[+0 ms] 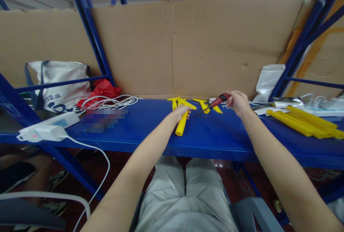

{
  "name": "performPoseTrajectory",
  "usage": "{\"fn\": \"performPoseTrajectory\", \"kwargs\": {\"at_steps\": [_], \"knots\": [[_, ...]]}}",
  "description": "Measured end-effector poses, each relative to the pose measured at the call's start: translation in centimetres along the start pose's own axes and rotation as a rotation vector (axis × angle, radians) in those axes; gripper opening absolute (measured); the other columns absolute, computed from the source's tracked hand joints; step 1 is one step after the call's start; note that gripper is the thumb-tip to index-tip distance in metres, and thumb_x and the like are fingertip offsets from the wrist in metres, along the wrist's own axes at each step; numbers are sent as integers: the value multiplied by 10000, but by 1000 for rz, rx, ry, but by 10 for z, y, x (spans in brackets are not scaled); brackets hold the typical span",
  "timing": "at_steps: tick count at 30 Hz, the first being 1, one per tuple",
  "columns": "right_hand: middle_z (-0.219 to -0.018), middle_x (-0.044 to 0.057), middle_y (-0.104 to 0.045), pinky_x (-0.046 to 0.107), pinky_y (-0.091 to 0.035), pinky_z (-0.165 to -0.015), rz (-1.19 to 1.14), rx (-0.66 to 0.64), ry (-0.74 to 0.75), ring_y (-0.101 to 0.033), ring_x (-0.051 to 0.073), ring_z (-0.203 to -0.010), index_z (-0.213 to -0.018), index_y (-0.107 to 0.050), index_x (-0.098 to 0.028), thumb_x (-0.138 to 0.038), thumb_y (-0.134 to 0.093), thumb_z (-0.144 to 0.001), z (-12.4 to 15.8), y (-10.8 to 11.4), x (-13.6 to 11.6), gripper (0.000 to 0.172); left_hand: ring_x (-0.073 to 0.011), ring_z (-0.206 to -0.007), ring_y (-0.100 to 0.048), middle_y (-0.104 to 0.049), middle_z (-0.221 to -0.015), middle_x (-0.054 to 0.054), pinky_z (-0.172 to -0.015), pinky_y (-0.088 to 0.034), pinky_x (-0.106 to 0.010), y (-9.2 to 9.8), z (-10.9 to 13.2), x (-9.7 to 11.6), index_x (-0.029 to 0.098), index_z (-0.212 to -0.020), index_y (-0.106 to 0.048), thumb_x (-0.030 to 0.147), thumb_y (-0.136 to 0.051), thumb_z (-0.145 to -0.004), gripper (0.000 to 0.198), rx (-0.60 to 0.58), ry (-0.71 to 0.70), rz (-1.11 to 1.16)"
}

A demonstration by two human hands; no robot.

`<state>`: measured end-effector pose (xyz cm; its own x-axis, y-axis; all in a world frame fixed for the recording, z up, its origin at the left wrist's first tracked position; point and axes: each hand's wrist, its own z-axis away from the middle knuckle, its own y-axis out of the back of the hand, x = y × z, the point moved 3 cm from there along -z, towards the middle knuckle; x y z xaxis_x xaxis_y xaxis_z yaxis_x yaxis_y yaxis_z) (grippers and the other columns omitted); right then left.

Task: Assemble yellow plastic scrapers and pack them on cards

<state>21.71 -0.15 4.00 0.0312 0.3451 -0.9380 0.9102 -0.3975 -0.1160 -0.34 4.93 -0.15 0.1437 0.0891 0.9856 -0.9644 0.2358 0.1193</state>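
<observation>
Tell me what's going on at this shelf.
A seated person works at the blue shelf. Their left hand grips a yellow tube resting on it, while the right hand holds a red-handled screwdriver, its tip pointing toward another yellow piece beside that. More yellow tubes lie off to the right; a white power strip sits at the left.
</observation>
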Motion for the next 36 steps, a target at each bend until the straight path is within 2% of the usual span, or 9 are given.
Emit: {"fn": "performPoseTrajectory", "kwargs": {"at_steps": [5,8,11,13,17,22,31,34,36], "knots": [[-419,-36,-477,185,-294,-343,311,-190,-336,-418,72,-329,-703,-471,-169,-190,-487,-867,4,-4,14,167,-70,-481,-503,-578,-706,4,-501,-471,-208,2,6,9,142,-1207,-480,9,-522,-751,476,9,-85,-37],[-475,-28,-507,171,-316,-363,439,-360,-405,-433,58,-366,-726,-487,-159,-192,-497,-879,8,-12,25,157,-102,-621,-590,-641,-955,-67,-616,-515,-248,3,9,12,191,-1394,-344,2,-504,-748,692,3,-192,-181],[-536,-31,-533,158,-329,-375,535,-467,-380,-442,46,-396,-757,-496,-161,-192,-527,-870,8,-18,36,121,-170,-869,-632,-636,-1098,-102,-801,-505,-301,4,9,11,179,-1355,-455,-15,-487,-732,654,37,-336,-526],[-559,-35,-537,155,-328,-373,589,-511,-356,-431,40,-395,-772,-499,-168,-205,-533,-868,7,-20,42,109,-209,-1053,-583,-625,-1152,-108,-935,-442,-327,3,8,10,164,-1261,-569,-18,-488,-722,574,82,-453,-785],[-590,-31,-550,145,-328,-359,707,-552,-268,-436,36,-401,-789,-522,-173,-262,-567,-852,5,-19,44,118,-217,-1129,-541,-624,-1169,-101,-1000,-388,-336,1,7,7,178,-1238,-599,2,-481,-735,545,109,-580,-1055],[-569,-21,-553,142,-300,-318,869,-544,-152,-453,49,-399,-740,-563,-165,-314,-603,-822,7,-17,39,175,-221,-1102,-557,-626,-1170,-113,-985,-406,-315,0,6,6,168,-1244,-598,15,-497,-736,540,104,-610,-1080],[-517,-23,-562,164,-329,-347,917,-569,-69,-468,74,-378,-707,-596,-179,-340,-631,-782,-2,-15,44,181,-217,-1123,-550,-629,-1179,-112,-1021,-375,-309,0,4,8,150,-1230,-605,14,-510,-736,521,112,-626,-1003],[-619,18,-630,190,-429,-484,1076,-521,34,-570,114,-536,-711,-621,-174,-249,-567,-810,-14,-6,46,135,-218,-1125,-553,-630,-1189,-114,-1020,-375,-315,-1,7,11,141,-1239,-599,25,-501,-747,515,115,-627,-997],[-815,73,-691,232,-481,-676,1270,-421,119,-633,167,-783,-810,-668,-167,-167,-526,-810,-24,5,45,141,-221,-1133,-551,-627,-1201,-114,-1019,-378,-319,-2,9,13,137,-1246,-592,32,-504,-752,513,114,-623,-983]]}}
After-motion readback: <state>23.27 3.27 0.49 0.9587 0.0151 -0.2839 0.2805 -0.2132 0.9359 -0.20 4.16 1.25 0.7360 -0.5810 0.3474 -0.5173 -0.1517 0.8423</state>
